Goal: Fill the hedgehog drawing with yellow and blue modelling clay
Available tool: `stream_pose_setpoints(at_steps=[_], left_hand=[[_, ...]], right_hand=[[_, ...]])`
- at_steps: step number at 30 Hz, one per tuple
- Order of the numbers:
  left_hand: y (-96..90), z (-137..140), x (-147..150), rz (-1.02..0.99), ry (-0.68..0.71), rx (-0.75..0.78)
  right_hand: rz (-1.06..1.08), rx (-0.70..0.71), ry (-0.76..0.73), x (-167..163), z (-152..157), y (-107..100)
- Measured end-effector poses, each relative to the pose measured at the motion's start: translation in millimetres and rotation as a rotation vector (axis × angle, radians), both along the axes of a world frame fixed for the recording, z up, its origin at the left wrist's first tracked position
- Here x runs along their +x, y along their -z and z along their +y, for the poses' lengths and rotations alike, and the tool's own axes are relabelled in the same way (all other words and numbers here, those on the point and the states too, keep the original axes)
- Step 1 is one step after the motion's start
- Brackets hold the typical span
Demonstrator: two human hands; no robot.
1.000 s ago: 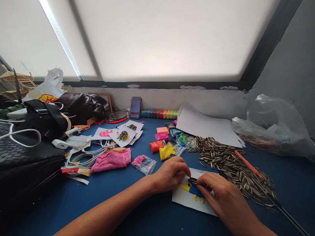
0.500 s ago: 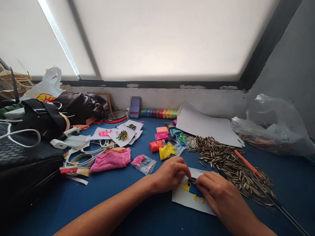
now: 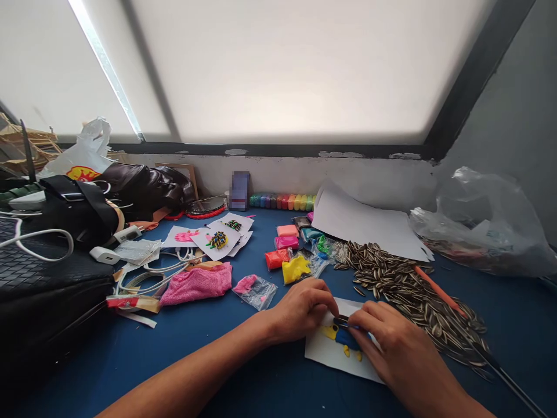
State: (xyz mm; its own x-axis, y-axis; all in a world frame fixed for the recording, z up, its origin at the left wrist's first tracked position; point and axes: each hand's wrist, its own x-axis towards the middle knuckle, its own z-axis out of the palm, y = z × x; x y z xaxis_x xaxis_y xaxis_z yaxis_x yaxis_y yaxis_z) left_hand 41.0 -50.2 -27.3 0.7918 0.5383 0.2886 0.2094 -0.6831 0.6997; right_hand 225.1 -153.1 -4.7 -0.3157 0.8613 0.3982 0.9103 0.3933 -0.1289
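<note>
A white sheet [image 3: 319,351] lies on the blue table with a clay figure on it: a blue body [image 3: 346,338], a yellow head [image 3: 329,331] with a dark eye, and two small yellow feet [image 3: 347,351]. Dark sunflower seeds [image 3: 341,320] sit along the top of the blue clay. My left hand [image 3: 302,310] is closed, its curled fingertips at the seeds' left end; whatever lies inside is hidden. From the right, my right hand [image 3: 391,339] pinches a seed between thumb and fingers over the body. Its palm covers the sheet's right part.
A heap of sunflower seeds [image 3: 378,270] with an orange-handled tool [image 3: 439,290] lies to the right. Clay packets, including a yellow one [image 3: 296,269], sit beyond my left hand. Finished cards [image 3: 221,247], a pink cloth [image 3: 195,284], cables and a black bag [image 3: 47,302] are leftward.
Both hands stay almost in place over the clay figure. The right fingers have shifted very slightly, and the whole view has drifted by a few pixels.
</note>
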Motion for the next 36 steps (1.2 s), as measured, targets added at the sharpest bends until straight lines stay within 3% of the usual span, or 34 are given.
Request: stream_pose_setpoints(at_steps=[9,20,36], left_hand=[[-1.5,-1.1,-0.1,-0.038,0.008,-0.001],[-2.7,0.3,1.0,-0.037,0.007,-0.021],[0.2,2.0,3.1,0.010,-0.007,-0.012]], right_hand=[[0.065,0.083,0.026,9.9,2.2,-7.2],[0.105,-0.024,-0.013,7.2,3.5,0.2],[0.107,-0.072,-0.043,0.9,8.1,4.6]])
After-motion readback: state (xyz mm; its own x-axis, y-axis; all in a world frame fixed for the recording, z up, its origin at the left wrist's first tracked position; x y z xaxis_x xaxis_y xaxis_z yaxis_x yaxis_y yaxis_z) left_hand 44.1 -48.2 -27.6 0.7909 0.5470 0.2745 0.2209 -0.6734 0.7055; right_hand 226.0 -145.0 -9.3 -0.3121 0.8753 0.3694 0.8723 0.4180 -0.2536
